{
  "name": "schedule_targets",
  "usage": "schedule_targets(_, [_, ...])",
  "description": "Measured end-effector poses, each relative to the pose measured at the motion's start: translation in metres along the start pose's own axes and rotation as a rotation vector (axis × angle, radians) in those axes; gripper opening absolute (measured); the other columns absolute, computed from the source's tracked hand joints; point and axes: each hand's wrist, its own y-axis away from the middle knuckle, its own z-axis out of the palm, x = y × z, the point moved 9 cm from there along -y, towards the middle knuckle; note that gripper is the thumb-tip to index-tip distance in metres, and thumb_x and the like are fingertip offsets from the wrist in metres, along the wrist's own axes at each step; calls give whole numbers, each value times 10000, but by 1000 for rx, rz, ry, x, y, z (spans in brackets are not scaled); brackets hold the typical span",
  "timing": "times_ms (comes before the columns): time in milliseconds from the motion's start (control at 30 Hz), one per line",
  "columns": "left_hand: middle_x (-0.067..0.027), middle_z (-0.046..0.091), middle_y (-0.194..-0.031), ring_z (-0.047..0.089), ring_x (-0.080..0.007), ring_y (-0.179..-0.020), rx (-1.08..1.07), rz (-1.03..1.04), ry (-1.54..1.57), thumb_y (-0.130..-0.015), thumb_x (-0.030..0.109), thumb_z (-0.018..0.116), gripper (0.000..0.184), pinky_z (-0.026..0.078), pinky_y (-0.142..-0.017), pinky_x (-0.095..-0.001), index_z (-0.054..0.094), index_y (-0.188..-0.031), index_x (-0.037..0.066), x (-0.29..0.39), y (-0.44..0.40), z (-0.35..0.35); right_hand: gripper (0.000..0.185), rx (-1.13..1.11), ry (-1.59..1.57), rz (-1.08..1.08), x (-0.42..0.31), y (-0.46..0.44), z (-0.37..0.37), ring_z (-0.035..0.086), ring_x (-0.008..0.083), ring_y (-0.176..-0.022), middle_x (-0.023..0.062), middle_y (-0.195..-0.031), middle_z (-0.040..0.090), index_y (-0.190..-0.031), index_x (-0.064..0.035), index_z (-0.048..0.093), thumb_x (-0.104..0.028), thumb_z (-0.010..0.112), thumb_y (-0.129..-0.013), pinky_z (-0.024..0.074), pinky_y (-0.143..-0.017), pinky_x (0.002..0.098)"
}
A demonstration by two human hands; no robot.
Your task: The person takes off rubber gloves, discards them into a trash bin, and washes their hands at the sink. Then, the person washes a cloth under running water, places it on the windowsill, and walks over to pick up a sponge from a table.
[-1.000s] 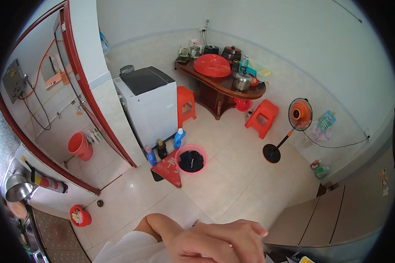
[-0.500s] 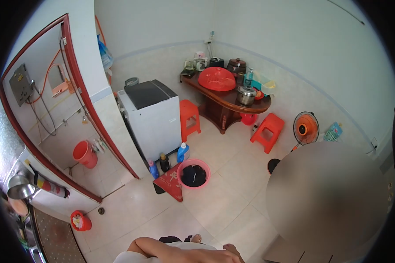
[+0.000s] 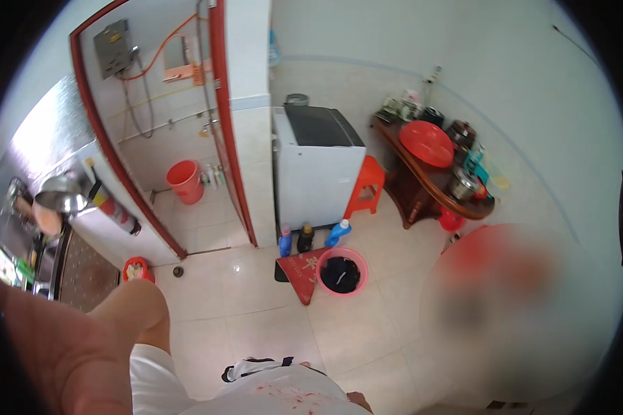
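Note:
My left hand [image 3: 62,356] is raised close to the camera at the lower left, palm showing. Its fingers are not visible, and nothing is seen in the palm. Only a small part of my right hand [image 3: 358,401] shows at the bottom edge beside my white shirt [image 3: 277,394], so its fingers and anything in them are hidden. On the floor ahead, a pink basin [image 3: 365,277] holds dark cloth [image 3: 340,275]. It touches a folded red mat [image 3: 299,277], with several bottles [image 3: 305,238] behind it.
A white washing machine [image 3: 318,183] stands behind the bottles. Right of it are a red stool [image 3: 368,185] and a wooden table [image 3: 412,166] with a red cover [image 3: 427,143] and pots. At left are a doorway, a red bucket [image 3: 185,181] and a small red bin [image 3: 149,277].
The view has swung left. My left hand has moved from low in the middle to the lower left, much nearer the camera. A blurred round patch now covers the lower right.

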Motion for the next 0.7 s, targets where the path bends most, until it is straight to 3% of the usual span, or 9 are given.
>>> schedule_targets(67, [-155,555,-1065,564,-291,-989,-36,172,-84,-828,422,619,515,428,-890,-460,474,-1159,56,20,-11,-16,257,25,-209,178,9,-5,-7,661,209,-816,66,-946,643,-1060,-46,556,-217,513,-873,507,-647,355])
schedule_targets(200, [-152,558,-1067,565,-287,-988,-112,336,-177,-833,412,613,501,430,-887,-453,477,-1158,57,38,-21,-37,272,-78,-443,120,18,-61,-5,659,212,-797,83,-960,642,-1063,-47,554,-231,519,-866,503,-650,364])
schedule_targets(233, [-151,559,-1068,565,-286,-987,-132,361,-195,-834,410,611,498,431,-887,-451,477,-1158,57,39,-24,-42,276,-106,-510,102,-16,-52,-8,658,212,-793,87,-963,641,-1064,-48,553,-235,521,-864,502,-651,366])
schedule_targets(267, [-150,559,-1068,565,-286,-987,-148,377,-212,-835,408,610,494,432,-886,-449,478,-1158,57,39,-25,-46,270,2,-636,190,-36,-39,-25,660,212,-759,96,-951,643,-1051,-45,560,-234,517,-863,499,-634,357])
schedule_targets(367, [-147,561,-1070,566,-283,-986,-203,408,-274,-839,401,605,484,433,-884,-444,481,-1158,58,37,-31,-67,288,64,-556,175,-110,-29,-54,638,237,-865,109,-984,634,-1083,-37,546,-247,506,-890,510,-671,343])
schedule_targets(400, [-147,562,-1071,567,-282,-986,-222,420,-297,-840,398,604,481,434,-883,-442,481,-1158,58,37,-32,-75,272,77,-543,143,-120,-43,-57,662,218,-746,88,-903,651,-1037,-45,565,-244,535,-855,495,-583,324])
schedule_targets(700, [-139,569,-1077,570,-274,-983,-373,473,-535,-851,377,591,452,440,-877,-426,488,-1157,61,57,-65,-154,283,-20,-418,-56,-195,-108,-31,666,227,-746,108,-909,652,-1056,-26,555,-201,567,-834,498,-570,314])
